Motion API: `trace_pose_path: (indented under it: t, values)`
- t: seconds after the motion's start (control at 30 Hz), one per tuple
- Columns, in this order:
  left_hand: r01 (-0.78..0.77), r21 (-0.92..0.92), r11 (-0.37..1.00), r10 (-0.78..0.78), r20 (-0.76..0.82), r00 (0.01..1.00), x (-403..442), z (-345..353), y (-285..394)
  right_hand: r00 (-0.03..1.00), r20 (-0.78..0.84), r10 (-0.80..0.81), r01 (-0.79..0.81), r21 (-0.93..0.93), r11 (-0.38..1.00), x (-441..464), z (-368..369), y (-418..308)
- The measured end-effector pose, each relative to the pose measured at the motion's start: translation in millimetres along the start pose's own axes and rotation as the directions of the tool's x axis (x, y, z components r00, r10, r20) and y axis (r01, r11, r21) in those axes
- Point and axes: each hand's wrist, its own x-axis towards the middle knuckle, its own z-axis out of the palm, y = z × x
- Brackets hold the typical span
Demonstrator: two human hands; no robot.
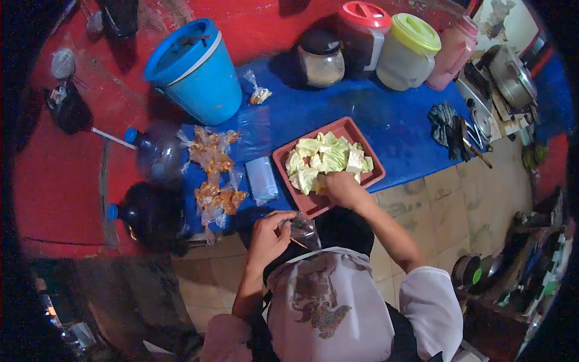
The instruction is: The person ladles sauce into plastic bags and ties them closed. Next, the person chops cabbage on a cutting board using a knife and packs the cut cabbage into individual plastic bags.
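A reddish-brown tray (378, 174) at the table's front edge holds pieces of pale green cabbage (330, 151). My right hand (342, 189) reaches into its front part, fingers down among the leaves; the fingertips are hidden. Left of the tray's near corner, my left hand (274, 236) is closed on a small clear plastic bag (306, 233), which hangs above my lap. A thin stick shows by the fingers of that hand. Flat clear bags (262, 180) lie in a stack on the blue table, beside knotted bags of orange food (211, 151).
Behind stand a blue bucket (208, 84), a dark-lidded jar (321, 60), and several pitchers (408, 51). Large bottles (158, 154) are at the left. At the table's right end lie a dark cloth (443, 122) and utensils (473, 136), near a metal pot (512, 75).
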Motion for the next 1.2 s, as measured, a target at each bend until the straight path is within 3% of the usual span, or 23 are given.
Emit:
trace_pose_path:
  t: [0.03, 0.1, 0.17, 0.23, 0.33, 0.4, 0.43, 0.5, 0.57, 0.6, 0.63, 0.67, 0.73, 0.77, 0.8, 0.83, 0.87, 0.93, 0.97, 1.03, 1.1, 1.17, 1.2]
  values:
    - [-0.002, 0.007, 1.0, 0.003, -0.045, 0.999, 1, 0, 1, 0.996, -0.072, -0.049, 0.046, -0.047, 0.998, -2, 2, -3]
    - [-0.019, -0.008, 1.0, 0.018, -0.079, 0.997, 6, 0, -4, 0.998, -0.051, 0.034, -0.04, -0.121, 0.992, -3, 2, -3]
    - [-0.033, -0.024, 0.999, 0.03, -0.104, 0.994, 9, 0, -6, 0.98, -0.192, -0.057, 0.071, 0.068, 0.995, -8, 2, 4]
    - [-0.077, 0.104, 0.992, 0.084, -0.065, 0.994, 14, -2, -1, 0.986, -0.166, -0.036, 0.062, 0.157, 0.986, -11, 2, 12]
    - [-0.046, 0.077, 0.996, 0.051, -0.063, 0.997, 20, 3, -1, 0.983, -0.182, 0.026, 0.045, 0.371, 0.927, -20, -11, 20]
    - [-0.099, 0.158, 0.983, 0.111, -0.071, 0.991, 30, 9, 1, 0.973, -0.174, 0.149, 0.01, 0.681, 0.732, -22, -19, 24]
    - [-0.15, 0.24, 0.959, 0.172, -0.072, 0.982, 36, 12, 3, 0.956, -0.253, 0.148, 0.104, 0.765, 0.635, -21, -20, 24]
    - [-0.104, 0.237, 0.966, 0.126, -0.08, 0.989, 47, 20, 10, 0.953, -0.246, 0.175, 0.168, 0.914, 0.37, -23, -26, 16]
    - [-0.061, 0.236, 0.97, 0.085, -0.093, 0.992, 57, 25, 19, 0.985, -0.136, 0.11, 0.109, 0.969, 0.224, -27, -37, -4]
    - [-0.036, 0.231, 0.972, 0.053, -0.066, 0.996, 61, 25, 25, 0.996, -0.071, 0.059, 0.054, 0.966, 0.252, -29, -47, -18]
    - [-0.01, 0.226, 0.974, 0.019, -0.04, 0.999, 63, 26, 29, 0.987, -0.153, 0.047, 0.124, 0.915, 0.383, -21, -39, -26]
    - [-0.093, 0.133, 0.987, 0.113, -0.147, 0.983, 62, 32, 25, 0.977, -0.204, 0.062, 0.141, 0.838, 0.528, -20, -37, -32]
    - [-0.104, 0.139, 0.985, 0.129, -0.185, 0.974, 57, 30, 36, 0.951, -0.309, -0.005, 0.216, 0.655, 0.724, -14, -34, -44]
    - [-0.117, 0.139, 0.983, 0.146, -0.214, 0.966, 53, 29, 39, 0.962, -0.265, -0.07, 0.186, 0.443, 0.877, -10, -35, -49]
    - [-0.1, 0.228, 0.969, 0.15, -0.213, 0.966, 46, 30, 36, 0.949, -0.28, -0.147, 0.235, 0.317, 0.919, -8, -35, -52]
    - [-0.095, 0.191, 0.977, 0.135, -0.212, 0.968, 42, 30, 31, 0.931, -0.287, -0.227, 0.287, 0.187, 0.94, -5, -33, -56]
    - [-0.028, 0.223, 0.974, 0.079, -0.219, 0.972, 34, 30, 28, 0.927, -0.275, -0.256, 0.313, 0.19, 0.93, 0, -27, -62]
    - [0.056, 0.251, 0.966, 0.009, -0.249, 0.969, 18, 25, 29, 0.94, -0.099, -0.327, 0.304, -0.198, 0.932, 10, -9, -72]
    - [0.036, 0.268, 0.963, 0.051, -0.311, 0.949, 13, 21, 28, 0.933, -0.091, -0.348, 0.326, -0.199, 0.924, 14, -1, -70]
    - [0.021, 0.286, 0.958, 0.095, -0.386, 0.918, 0, 13, 25, 0.769, 0.05, -0.638, 0.623, 0.168, 0.764, 22, -3, -74]
    - [0.111, 0.173, 0.979, -0.035, -0.391, 0.92, -17, 3, 16, 0.743, 0.144, -0.654, 0.632, 0.169, 0.756, 26, -13, -91]
    - [0.101, 0.176, 0.979, -0.022, -0.4, 0.916, -34, -8, 6, 0.818, 0.131, -0.56, 0.557, 0.061, 0.828, 27, -20, -125]
    - [0.133, 0.13, 0.983, -0.059, -0.46, 0.886, -42, -14, 2, 0.777, -0.015, -0.63, 0.613, 0.249, 0.75, 32, -27, -139]
